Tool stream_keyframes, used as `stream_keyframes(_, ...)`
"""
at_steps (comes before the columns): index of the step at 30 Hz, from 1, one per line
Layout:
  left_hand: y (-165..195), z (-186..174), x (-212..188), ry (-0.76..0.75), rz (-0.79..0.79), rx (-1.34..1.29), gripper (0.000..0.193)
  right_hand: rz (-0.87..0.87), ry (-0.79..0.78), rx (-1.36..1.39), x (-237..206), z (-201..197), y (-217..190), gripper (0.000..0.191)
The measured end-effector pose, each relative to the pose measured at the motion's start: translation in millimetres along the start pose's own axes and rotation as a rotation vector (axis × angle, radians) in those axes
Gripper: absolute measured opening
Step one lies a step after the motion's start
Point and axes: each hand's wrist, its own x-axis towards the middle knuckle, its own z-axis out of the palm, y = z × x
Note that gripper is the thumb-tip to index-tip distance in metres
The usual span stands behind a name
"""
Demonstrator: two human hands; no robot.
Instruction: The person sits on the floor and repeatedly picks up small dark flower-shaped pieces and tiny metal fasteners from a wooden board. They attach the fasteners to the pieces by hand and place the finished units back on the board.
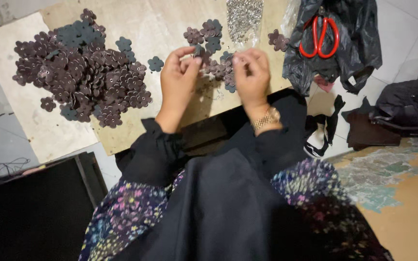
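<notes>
A small dark flower-shaped cutout point(198, 50) is pinched in the narrowed fingers of the left hand point(179, 77) at upper centre of the frame — the right hand point(251, 75), fingers bunched, sits just right of it — over scattered cutouts point(218, 67) on the worktop point(165, 19).

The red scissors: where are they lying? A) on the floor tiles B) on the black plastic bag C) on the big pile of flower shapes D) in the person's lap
B: the red scissors rest on the crumpled black plastic bag, to the right of both hands and well away from the big pile of flower shapes.
</notes>
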Motion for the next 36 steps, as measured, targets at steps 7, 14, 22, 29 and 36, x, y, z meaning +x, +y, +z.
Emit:
stream_keyframes(7, 17.3, -1.0, -37.9, -0.046, -0.141, -0.11, 0.024, -0.126, -0.092, 0.243, -17.7, 4.0, -69.8, 0.018)
stream_keyframes(14, 25.2, -7.0, -60.5, -0.013, -0.127, -0.24, 0.022, -0.049, -0.203, 0.237, -28.0, 7.9, -82.1, 0.02)
stream_keyframes(22, 23.0, -19.2, -69.0, -0.042, -0.073, -0.212, 0.018, -0.007, -0.203, 0.19, -34.4, 13.1, -86.9, 0.014)
stream_keyframes(29, 22.7, -21.2, -82.7, -0.072, 0.009, 0.016, 0.017, 0.056, -0.24, 0.157, -47.2, 13.2, -78.5, 0.008)
stream_keyframes(36, 16.9, -30.4, -84.6, -0.118, -0.01, 0.079, 0.018, 0.529, -0.28, 0.663, -62.6, 26.8, -53.3, 0.016)
